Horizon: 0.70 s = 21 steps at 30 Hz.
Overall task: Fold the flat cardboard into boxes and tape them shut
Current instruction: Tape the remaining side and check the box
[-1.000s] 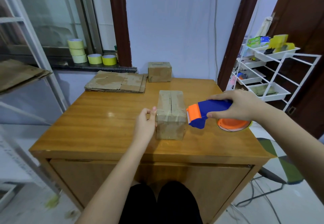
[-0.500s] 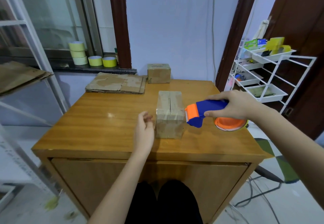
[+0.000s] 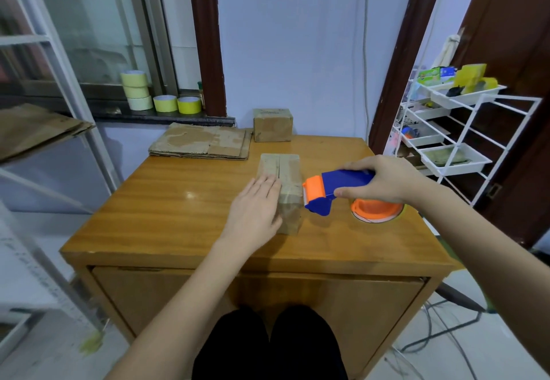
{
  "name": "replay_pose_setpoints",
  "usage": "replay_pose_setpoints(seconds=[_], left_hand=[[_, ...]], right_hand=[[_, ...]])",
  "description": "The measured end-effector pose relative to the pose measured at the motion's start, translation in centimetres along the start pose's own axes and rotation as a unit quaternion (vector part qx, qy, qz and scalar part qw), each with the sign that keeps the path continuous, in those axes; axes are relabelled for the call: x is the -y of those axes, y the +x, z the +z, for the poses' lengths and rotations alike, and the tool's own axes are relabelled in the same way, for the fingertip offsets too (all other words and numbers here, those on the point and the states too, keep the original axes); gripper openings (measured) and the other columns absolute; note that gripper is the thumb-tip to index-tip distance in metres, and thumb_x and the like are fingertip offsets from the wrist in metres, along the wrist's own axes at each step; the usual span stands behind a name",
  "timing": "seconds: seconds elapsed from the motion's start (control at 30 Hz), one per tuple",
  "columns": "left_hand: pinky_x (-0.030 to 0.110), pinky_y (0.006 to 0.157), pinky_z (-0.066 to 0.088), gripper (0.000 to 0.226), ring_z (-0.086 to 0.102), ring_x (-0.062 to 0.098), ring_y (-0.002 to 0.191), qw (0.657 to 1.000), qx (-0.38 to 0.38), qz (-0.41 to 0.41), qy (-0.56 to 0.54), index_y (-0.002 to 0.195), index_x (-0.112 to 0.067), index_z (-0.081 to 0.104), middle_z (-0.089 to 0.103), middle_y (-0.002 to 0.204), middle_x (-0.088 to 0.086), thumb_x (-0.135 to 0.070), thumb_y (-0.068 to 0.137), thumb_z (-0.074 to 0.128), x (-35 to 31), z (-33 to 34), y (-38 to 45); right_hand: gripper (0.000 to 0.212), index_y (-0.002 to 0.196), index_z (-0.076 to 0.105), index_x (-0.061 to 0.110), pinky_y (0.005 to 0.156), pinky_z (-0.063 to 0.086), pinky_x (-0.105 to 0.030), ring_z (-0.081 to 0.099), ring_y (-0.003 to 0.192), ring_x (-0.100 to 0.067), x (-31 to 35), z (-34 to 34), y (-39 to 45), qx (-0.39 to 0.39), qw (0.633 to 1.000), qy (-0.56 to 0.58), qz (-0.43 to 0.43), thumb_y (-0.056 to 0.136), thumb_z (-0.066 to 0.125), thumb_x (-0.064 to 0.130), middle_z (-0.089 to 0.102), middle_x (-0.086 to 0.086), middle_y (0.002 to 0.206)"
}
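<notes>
While left hand (image 3: 256,210) lies flat on box (image 3: 287,183), right hand (image 3: 387,181) grips tape dispenser (image 3: 336,190) just beside it.

No legible text anywhere.

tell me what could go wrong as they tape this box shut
1. The left hand lies flat on the small brown cardboard box, fingers close to the centre seam; the serrated orange end of the blue and orange tape dispenser held by the right hand could catch them.
2. The box looks light and may slide on the smooth wooden table if the dispenser pulls at it.
</notes>
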<state>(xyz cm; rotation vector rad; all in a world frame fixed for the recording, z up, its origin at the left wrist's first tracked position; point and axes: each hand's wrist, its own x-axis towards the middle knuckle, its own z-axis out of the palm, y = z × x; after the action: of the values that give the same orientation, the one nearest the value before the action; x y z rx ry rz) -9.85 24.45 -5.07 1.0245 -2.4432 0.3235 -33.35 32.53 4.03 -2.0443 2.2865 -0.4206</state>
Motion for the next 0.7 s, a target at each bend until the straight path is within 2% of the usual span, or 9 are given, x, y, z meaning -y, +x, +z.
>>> replay_pose_setpoints(seconds=[0.03, 0.1, 0.13, 0.2, 0.37, 0.5, 0.57, 0.7], left_hand=[[0.029, 0.113, 0.008, 0.061, 0.031, 0.02, 0.142, 1.0, -0.005, 0.019, 0.014, 0.148, -0.006, 0.029, 0.031, 0.153, 0.011, -0.027, 0.095, 0.054, 0.4, 0.2, 0.0], [0.033, 0.105, 0.031, 0.048, 0.057, 0.024, 0.121, 0.999, -0.028, 0.029, 0.028, 0.129, -0.003, 0.056, 0.057, 0.132, 0.016, -0.018, 0.086, 0.07, 0.9, 0.7, 0.2], [0.035, 0.099, 0.04, 0.045, 0.064, 0.025, 0.11, 0.998, -0.039, 0.03, 0.03, 0.12, -0.002, 0.064, 0.064, 0.121, 0.017, -0.016, 0.079, 0.078, 1.1, 0.8, 0.3], [0.038, 0.09, 0.049, 0.045, 0.068, 0.026, 0.1, 0.998, -0.046, 0.027, 0.034, 0.11, -0.001, 0.069, 0.069, 0.11, 0.017, -0.015, 0.07, 0.085, 1.0, 1.0, 0.4], [0.034, 0.098, 0.039, 0.05, 0.065, 0.027, 0.108, 0.997, -0.051, 0.041, 0.043, 0.116, 0.0, 0.066, 0.065, 0.118, 0.018, -0.008, 0.07, 0.082, 1.0, 0.4, 0.2], [0.038, 0.083, 0.053, 0.06, 0.07, 0.026, 0.094, 0.996, -0.042, 0.05, 0.055, 0.104, 0.002, 0.071, 0.071, 0.104, 0.018, -0.009, 0.049, 0.092, 1.0, 0.0, 0.3], [0.039, 0.082, 0.054, 0.058, 0.071, 0.026, 0.093, 0.997, -0.038, 0.048, 0.052, 0.102, 0.002, 0.071, 0.071, 0.103, 0.019, -0.009, 0.049, 0.092, 0.9, -0.1, 0.2], [0.036, 0.086, 0.051, 0.057, 0.07, 0.025, 0.096, 0.997, -0.026, 0.046, 0.055, 0.104, 0.001, 0.071, 0.07, 0.105, 0.018, -0.009, 0.052, 0.091, 0.6, -0.1, 0.2]], right_hand=[[0.056, 0.122, 0.059, 0.045, 0.09, 0.046, -0.03, 0.057, 0.1, -0.011, 0.1, 0.0, 0.1, 0.002, 1.0, -0.001, -0.002, 0.071, 0.063, 0.068, 0.065, 0.018, 0.111], [0.056, 0.122, 0.059, 0.046, 0.091, 0.046, -0.031, 0.058, 0.101, -0.011, -0.1, 0.2, 0.3, 0.004, 1.0, 0.001, -0.006, 0.071, 0.062, 0.069, 0.065, 0.019, 0.111], [0.057, 0.122, 0.059, 0.046, 0.092, 0.046, -0.032, 0.057, 0.101, -0.01, -0.3, 0.3, 0.4, 0.007, 1.0, 0.008, -0.003, 0.07, 0.062, 0.069, 0.064, 0.02, 0.11], [0.057, 0.121, 0.059, 0.046, 0.093, 0.046, -0.032, 0.057, 0.1, -0.009, -0.8, 0.6, 0.4, 0.009, 1.0, 0.029, 0.003, 0.069, 0.063, 0.068, 0.063, 0.022, 0.106], [0.057, 0.125, 0.06, 0.035, 0.095, 0.044, -0.027, 0.057, 0.103, -0.006, -2.4, 1.2, -0.7, -0.01, 0.993, 0.117, 0.016, 0.073, 0.072, 0.053, 0.062, 0.019, 0.11], [0.055, 0.127, 0.059, 0.033, 0.092, 0.043, -0.025, 0.057, 0.098, -0.006, -2.9, 1.8, -1.2, -0.021, 0.99, 0.139, -0.006, 0.076, 0.072, 0.047, 0.061, 0.018, 0.105], [0.058, 0.128, 0.058, 0.033, 0.093, 0.043, -0.026, 0.057, 0.099, -0.007, -3.1, 1.7, -1.4, -0.024, 0.99, 0.135, -0.013, 0.074, 0.07, 0.05, 0.06, 0.019, 0.105], [0.071, 0.123, 0.058, 0.039, 0.093, 0.045, -0.033, 0.059, 0.1, -0.013, -5.0, 0.8, -2.5, -0.038, 0.992, 0.123, 0.004, 0.059, 0.056, 0.07, 0.062, 0.015, 0.106]])
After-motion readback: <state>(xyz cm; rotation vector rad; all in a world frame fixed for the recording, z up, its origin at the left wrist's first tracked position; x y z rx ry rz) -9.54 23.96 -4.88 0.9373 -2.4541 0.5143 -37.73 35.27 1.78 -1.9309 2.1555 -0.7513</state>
